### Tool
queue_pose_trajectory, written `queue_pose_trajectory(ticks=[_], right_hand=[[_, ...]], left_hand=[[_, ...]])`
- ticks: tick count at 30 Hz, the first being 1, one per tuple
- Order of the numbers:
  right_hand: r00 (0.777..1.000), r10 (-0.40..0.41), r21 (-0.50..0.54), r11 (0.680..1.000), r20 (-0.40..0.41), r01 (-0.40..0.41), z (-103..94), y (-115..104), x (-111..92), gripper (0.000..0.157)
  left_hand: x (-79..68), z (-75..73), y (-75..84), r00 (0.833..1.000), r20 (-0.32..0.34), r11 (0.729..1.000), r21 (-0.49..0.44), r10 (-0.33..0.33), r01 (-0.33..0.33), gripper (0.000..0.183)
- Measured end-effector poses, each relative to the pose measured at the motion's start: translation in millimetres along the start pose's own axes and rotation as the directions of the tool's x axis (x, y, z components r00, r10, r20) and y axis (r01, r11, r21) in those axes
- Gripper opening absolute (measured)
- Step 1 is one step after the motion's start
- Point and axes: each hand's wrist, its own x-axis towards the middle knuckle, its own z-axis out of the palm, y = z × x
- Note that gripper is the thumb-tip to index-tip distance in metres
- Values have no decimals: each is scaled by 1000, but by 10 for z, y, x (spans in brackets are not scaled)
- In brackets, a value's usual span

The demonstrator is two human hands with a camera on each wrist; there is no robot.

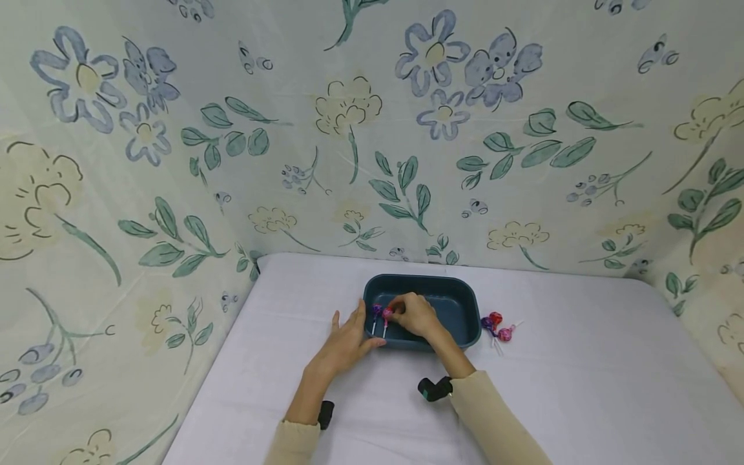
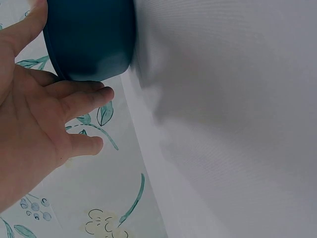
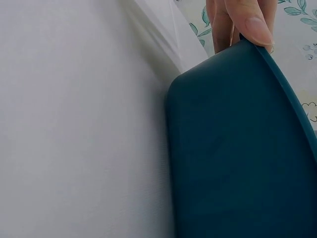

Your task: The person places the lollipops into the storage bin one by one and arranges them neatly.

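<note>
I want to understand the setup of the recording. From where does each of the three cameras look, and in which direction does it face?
Head: sits above, faces forward and down at the table; shows both forearms, left hand beside the tray, right hand holding a lollipop.
Left wrist: low at the table, faces along the left hand toward the tray.
Right wrist: low, faces the tray's outer wall; right fingertips show over its rim.
All three share the tray.
</note>
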Motion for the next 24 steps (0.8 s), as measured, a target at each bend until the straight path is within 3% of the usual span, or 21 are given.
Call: queue_pose_trajectory(ticks=[13,19,24], right_hand=[[999,33,51,998,-12,-32,-39,37,-43,21],[998,16,176,984,-66,-5,-302,83,-186,28],[991,-12,192,981,-136,38,-558,230,-314,31]], left_hand=[[9,9,-4,1000,10,1000,2,6,-6,98],[1,-12,18,1000,21,1000,-3,-1,1,99],[-19,-14,30,999,26,1000,-14,-26,27,99]])
